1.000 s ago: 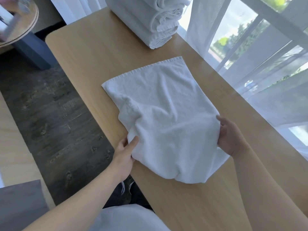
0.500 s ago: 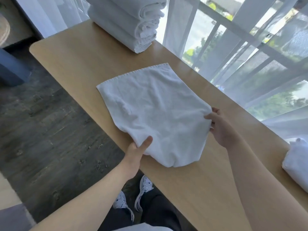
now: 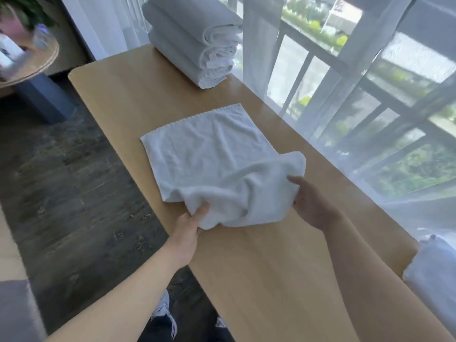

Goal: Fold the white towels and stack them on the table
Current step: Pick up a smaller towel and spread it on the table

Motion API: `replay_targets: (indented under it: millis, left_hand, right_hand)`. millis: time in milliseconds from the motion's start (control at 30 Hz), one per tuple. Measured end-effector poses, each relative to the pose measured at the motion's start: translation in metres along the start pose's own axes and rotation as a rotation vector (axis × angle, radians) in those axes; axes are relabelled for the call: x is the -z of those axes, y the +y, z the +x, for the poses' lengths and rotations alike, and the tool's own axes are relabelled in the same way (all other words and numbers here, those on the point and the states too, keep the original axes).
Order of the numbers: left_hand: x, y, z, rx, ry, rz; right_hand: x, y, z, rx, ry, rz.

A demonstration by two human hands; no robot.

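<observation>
Towel (image 3: 209,156) is lying in the middle of the table (image 3: 259,267), far half spread flat, near edge bunched up and lifted a bit off the wood. Left hand (image 3: 190,225) pinches the towel's near left corner, thumb on top of the cloth and the other fingers tucked under where I can't see them. Right hand (image 3: 308,203) grips the near right corner, thumb pressed against the fabric and the cloth puffing up over the fingers. Past the towel, at the table's far end, sits the stack (image 3: 195,45) of folded white towels, edges facing the window side. Right of the towel, at the near right edge of the table, there's another white bundle (image 3: 429,272), only partly in view. Sheer curtain (image 3: 370,119) hangs along the table's right side.
</observation>
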State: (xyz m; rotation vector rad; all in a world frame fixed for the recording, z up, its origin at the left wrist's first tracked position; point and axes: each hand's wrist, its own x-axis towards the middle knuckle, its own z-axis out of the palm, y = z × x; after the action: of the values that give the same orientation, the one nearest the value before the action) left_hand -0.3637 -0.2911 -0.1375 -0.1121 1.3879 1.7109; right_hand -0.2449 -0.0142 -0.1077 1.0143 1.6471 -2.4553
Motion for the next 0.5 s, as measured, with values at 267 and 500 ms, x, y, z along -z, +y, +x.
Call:
replay_targets:
  millis: [267, 500]
  left_hand:
    - [-0.034, -0.044, -0.02, 0.026, 0.157, 0.379]
    - [-0.045, -0.064, -0.046, 0.194, -0.052, -0.062]
  right_hand:
    - [0.015, 0.003, -0.015, -0.193, -0.086, -0.069]
    - [0.035, 0.021, -0.022, -0.267, -0.145, -0.017]
